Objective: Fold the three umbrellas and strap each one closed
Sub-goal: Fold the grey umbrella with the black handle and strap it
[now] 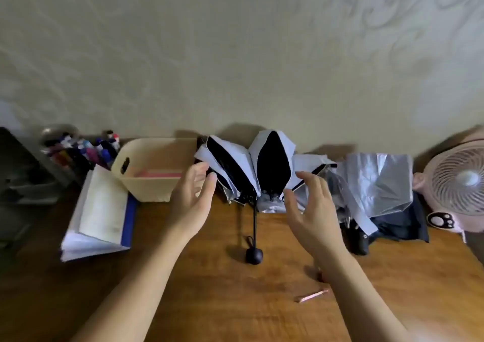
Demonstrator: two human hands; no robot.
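Now I have both hands spread and holding nothing: left hand (193,197) and right hand (306,205) flank the half-collapsed umbrella (272,163) at frame centre (other umbrellas (377,187) lie heaped at centre right). Next, I judge, its panels need gathering around the shaft (254,221).

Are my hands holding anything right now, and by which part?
Nothing is held. The left hand and right hand are open, either side of the middle umbrella, fingers not closed on its canopy.
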